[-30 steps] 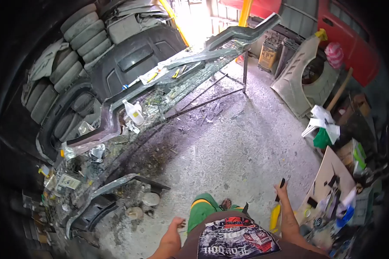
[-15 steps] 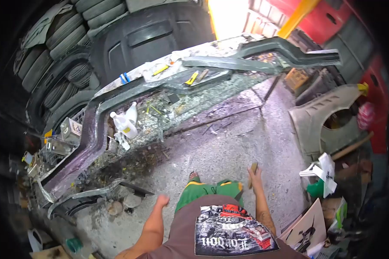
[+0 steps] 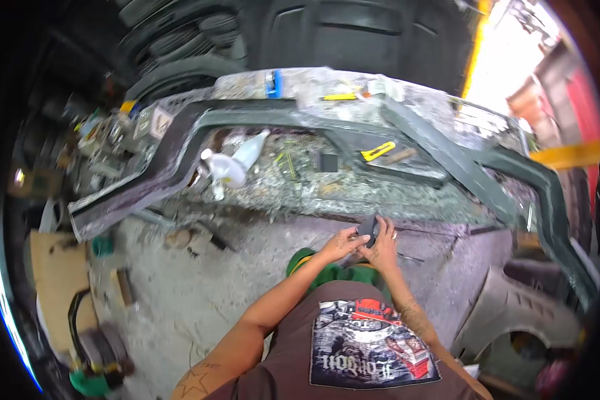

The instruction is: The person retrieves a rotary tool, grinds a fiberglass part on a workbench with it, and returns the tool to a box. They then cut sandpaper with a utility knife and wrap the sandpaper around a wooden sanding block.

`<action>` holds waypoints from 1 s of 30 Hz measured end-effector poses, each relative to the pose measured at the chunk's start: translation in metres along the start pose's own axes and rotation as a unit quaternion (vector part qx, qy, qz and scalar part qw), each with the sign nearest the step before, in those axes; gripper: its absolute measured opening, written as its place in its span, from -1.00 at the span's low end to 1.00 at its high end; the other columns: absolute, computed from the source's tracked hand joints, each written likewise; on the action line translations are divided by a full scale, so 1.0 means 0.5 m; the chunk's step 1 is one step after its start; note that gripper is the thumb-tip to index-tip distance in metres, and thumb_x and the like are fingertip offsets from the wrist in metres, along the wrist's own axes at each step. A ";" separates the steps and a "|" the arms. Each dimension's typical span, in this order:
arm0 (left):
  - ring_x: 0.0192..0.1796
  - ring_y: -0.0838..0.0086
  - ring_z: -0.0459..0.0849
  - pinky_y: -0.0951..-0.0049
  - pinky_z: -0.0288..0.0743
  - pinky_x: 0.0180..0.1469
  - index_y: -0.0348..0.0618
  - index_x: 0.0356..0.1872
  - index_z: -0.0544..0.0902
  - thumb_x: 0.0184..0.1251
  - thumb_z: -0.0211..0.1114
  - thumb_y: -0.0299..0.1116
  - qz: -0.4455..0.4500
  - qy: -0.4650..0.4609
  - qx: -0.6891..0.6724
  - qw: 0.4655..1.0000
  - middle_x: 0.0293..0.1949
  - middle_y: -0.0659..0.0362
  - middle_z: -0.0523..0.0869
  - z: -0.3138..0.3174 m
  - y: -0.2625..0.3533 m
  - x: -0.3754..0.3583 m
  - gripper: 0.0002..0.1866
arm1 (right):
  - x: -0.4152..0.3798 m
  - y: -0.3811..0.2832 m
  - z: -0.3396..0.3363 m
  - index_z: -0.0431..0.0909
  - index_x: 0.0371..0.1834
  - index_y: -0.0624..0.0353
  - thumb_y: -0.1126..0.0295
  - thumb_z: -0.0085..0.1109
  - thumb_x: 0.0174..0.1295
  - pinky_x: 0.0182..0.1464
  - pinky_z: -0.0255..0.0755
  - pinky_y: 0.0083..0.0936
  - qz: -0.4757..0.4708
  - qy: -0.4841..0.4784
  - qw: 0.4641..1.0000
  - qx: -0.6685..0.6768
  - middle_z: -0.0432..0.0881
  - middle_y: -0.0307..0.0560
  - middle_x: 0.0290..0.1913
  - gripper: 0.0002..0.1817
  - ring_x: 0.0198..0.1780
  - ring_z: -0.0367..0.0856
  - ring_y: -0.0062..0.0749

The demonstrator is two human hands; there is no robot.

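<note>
In front of my body, above the bench's near edge, my left hand (image 3: 342,245) and my right hand (image 3: 381,249) come together. Between them is a dark grey piece of sandpaper (image 3: 367,229), pinched by the fingers of both; whether a block lies inside it is hidden. Beyond the hands, a long, bent dark grey vehicle trim piece (image 3: 157,157) spans the bench (image 3: 300,193). A straighter grey strip (image 3: 440,153) crosses its right part. On the trim's flat section lie a yellow utility knife (image 3: 378,151) and a thin brown block (image 3: 401,156).
A white bottle (image 3: 228,171) and a paler bottle (image 3: 252,148) lie on the bench near a dark square (image 3: 328,163). Behind stands a dark hood panel (image 3: 360,40). A fender (image 3: 513,300) rests on the floor at right, cardboard (image 3: 60,287) at left.
My view has turned to the right and come nearer the bench. My hands, apart before with a brown block in the right, now meet at the sandpaper.
</note>
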State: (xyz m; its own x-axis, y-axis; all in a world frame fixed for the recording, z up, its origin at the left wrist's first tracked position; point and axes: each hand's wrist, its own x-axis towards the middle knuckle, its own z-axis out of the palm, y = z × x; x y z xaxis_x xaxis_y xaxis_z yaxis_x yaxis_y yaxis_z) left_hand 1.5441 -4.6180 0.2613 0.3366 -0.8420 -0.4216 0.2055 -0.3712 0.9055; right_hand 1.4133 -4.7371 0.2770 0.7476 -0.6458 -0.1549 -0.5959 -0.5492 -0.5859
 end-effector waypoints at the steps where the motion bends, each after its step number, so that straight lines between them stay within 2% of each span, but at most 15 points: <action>1: -0.36 0.62 0.60 0.47 0.45 -0.35 -0.27 -0.26 0.67 0.43 0.38 -0.11 0.046 0.071 -0.061 0.995 -0.44 0.24 0.68 0.013 -0.004 0.002 -0.65 | 0.025 -0.006 0.000 0.15 0.56 0.06 0.00 0.59 -0.15 0.38 0.20 0.28 -0.018 -0.018 0.999 -0.021 0.14 0.31 0.52 0.16 0.44 0.24 0.34; 5: -0.47 0.41 0.60 0.30 0.49 -0.36 -0.39 -0.42 0.63 0.35 0.40 -0.11 0.005 0.265 0.105 0.959 -0.51 0.00 0.66 -0.007 -0.051 0.042 -0.56 | 0.119 -0.061 -0.018 0.07 0.60 0.05 -0.15 0.57 -0.17 0.39 0.16 0.33 -0.092 -0.154 0.980 -0.085 0.03 0.34 0.58 0.25 0.48 0.18 0.44; 6: -0.47 0.41 0.60 0.30 0.49 -0.36 -0.39 -0.42 0.63 0.35 0.40 -0.11 -0.001 0.272 0.102 0.957 -0.51 0.00 0.66 -0.028 -0.074 0.046 -0.56 | 0.133 -0.076 -0.016 0.07 0.60 0.05 -0.15 0.57 -0.17 0.39 0.16 0.33 -0.097 -0.163 0.978 -0.085 0.03 0.34 0.58 0.25 0.48 0.18 0.44; 8: -0.47 0.38 0.61 0.28 0.50 -0.35 -0.36 -0.36 0.62 0.36 0.38 -0.10 0.089 0.341 0.016 0.936 -0.52 0.00 0.66 -0.089 -0.139 0.067 -0.59 | 0.165 -0.101 -0.012 -0.01 0.63 0.02 -0.19 0.56 -0.14 0.40 0.14 0.39 -0.114 -0.193 0.974 0.012 -0.01 0.37 0.59 0.30 0.51 0.13 0.46; 10: -0.45 0.39 0.65 0.30 0.53 -0.34 -0.30 -0.22 0.62 0.40 0.36 -0.15 0.055 0.389 -0.069 0.917 -0.47 0.04 0.69 -0.160 -0.039 0.003 -0.66 | 0.196 -0.117 -0.017 -0.07 0.64 0.05 -0.15 0.56 -0.06 0.45 0.16 0.28 -0.125 -0.186 0.974 0.000 0.01 0.42 0.56 0.28 0.52 0.13 0.44; 12: -0.15 0.54 0.68 0.36 0.59 -0.08 -0.25 0.06 0.63 0.45 0.34 -0.20 -0.088 0.386 0.102 0.913 -0.15 0.20 0.76 -0.285 -0.094 -0.019 -0.65 | 0.245 -0.078 -0.014 -0.07 0.63 0.12 -0.04 0.56 0.01 0.49 0.20 0.06 -0.178 -0.164 0.960 0.139 0.04 0.45 0.52 0.22 0.51 0.16 0.38; 14: -0.14 0.59 0.69 0.40 0.58 -0.11 -0.23 0.04 0.64 0.42 0.37 -0.18 0.003 0.388 -0.057 0.920 -0.13 0.19 0.76 -0.366 -0.105 -0.026 -0.65 | 0.277 -0.034 -0.023 -0.06 0.61 0.21 0.04 0.54 0.06 0.50 0.21 -0.07 -0.168 -0.173 0.963 0.124 0.10 0.46 0.47 0.17 0.48 0.21 0.35; 16: -0.29 0.50 0.70 0.40 0.59 -0.22 -0.24 -0.01 0.62 0.39 0.39 -0.21 -0.017 0.373 -0.082 0.924 -0.27 0.16 0.77 -0.440 -0.103 -0.018 -0.67 | 0.277 0.002 -0.026 -0.04 0.60 0.26 0.07 0.55 0.06 0.46 0.30 -0.05 -0.084 -0.230 0.959 0.140 0.13 0.46 0.45 0.16 0.45 0.25 0.31; 20: -0.26 0.44 0.73 0.38 0.58 -0.24 -0.29 0.00 0.64 0.33 0.43 -0.20 -0.036 0.245 0.064 0.967 -0.18 0.08 0.79 -0.604 -0.147 0.106 -0.61 | 0.205 0.069 -0.017 -0.04 0.60 0.28 0.12 0.54 0.11 0.33 0.50 -0.15 0.042 -0.155 0.974 0.157 0.22 0.43 0.39 0.13 0.43 0.30 0.21; 23: -0.30 0.39 0.74 0.35 0.57 -0.25 -0.32 -0.05 0.65 0.33 0.43 -0.17 -0.027 0.302 0.214 0.929 -0.27 0.07 0.80 -0.651 -0.146 0.162 -0.61 | 0.139 0.121 0.022 -0.04 0.60 0.28 0.09 0.53 0.12 0.33 0.48 -0.14 0.057 -0.133 0.979 0.142 0.20 0.42 0.41 0.13 0.42 0.32 0.20; 24: -0.33 0.43 0.72 0.37 0.55 -0.26 -0.31 -0.05 0.65 0.35 0.42 -0.19 0.066 0.394 0.319 0.859 -0.33 0.09 0.78 -0.649 -0.109 0.162 -0.63 | 0.125 0.141 0.026 -0.04 0.60 0.28 0.08 0.53 0.12 0.36 0.44 -0.13 0.055 -0.127 0.984 0.116 0.19 0.42 0.43 0.13 0.42 0.32 0.21; 25: -0.37 0.47 0.69 0.39 0.54 -0.28 -0.29 -0.05 0.66 0.37 0.41 -0.20 0.160 0.474 0.407 0.764 -0.39 0.11 0.76 -0.632 -0.079 0.167 -0.65 | 0.119 0.103 -0.007 -0.01 0.59 0.29 0.07 0.51 0.13 0.46 0.28 -0.10 0.126 -0.118 0.971 0.164 0.24 0.42 0.42 0.10 0.43 0.32 0.21; 26: -0.37 0.47 0.69 0.39 0.54 -0.28 -0.29 -0.05 0.66 0.37 0.41 -0.20 0.171 0.456 0.403 0.775 -0.39 0.11 0.76 -0.600 -0.052 0.175 -0.65 | 0.110 0.098 -0.019 -0.01 0.59 0.29 0.07 0.51 0.13 0.46 0.28 -0.10 0.144 -0.103 0.971 0.163 0.24 0.42 0.42 0.10 0.43 0.32 0.21; 28: -0.35 0.46 0.69 0.39 0.55 -0.25 -0.25 -0.09 0.68 0.38 0.40 -0.24 0.114 0.381 0.174 0.901 -0.39 0.13 0.74 -0.526 -0.006 0.217 -0.72 | 0.102 0.104 -0.032 0.02 0.59 0.30 0.07 0.50 0.14 0.50 0.20 -0.12 0.153 -0.025 0.975 0.160 0.29 0.42 0.40 0.08 0.44 0.31 0.20; 30: -0.35 0.47 0.69 0.43 0.56 -0.25 -0.23 -0.12 0.68 0.39 0.36 -0.37 0.160 0.273 0.175 0.932 -0.43 0.16 0.72 -0.424 0.065 0.275 -0.83 | 0.090 0.115 -0.031 0.03 0.58 0.31 0.07 0.48 0.15 0.50 0.20 -0.14 0.190 0.006 0.967 0.169 0.28 0.42 0.40 0.06 0.46 0.30 0.19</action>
State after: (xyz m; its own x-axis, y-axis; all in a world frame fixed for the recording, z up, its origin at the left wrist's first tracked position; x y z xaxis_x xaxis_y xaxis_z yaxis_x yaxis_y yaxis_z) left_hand 1.7918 -4.6631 0.2225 0.7668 -0.6418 -0.0028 -0.2661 -0.3219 0.9086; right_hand 1.4079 -4.8061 0.2486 0.4883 -0.7749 -0.4014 -0.6957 -0.0680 -0.7151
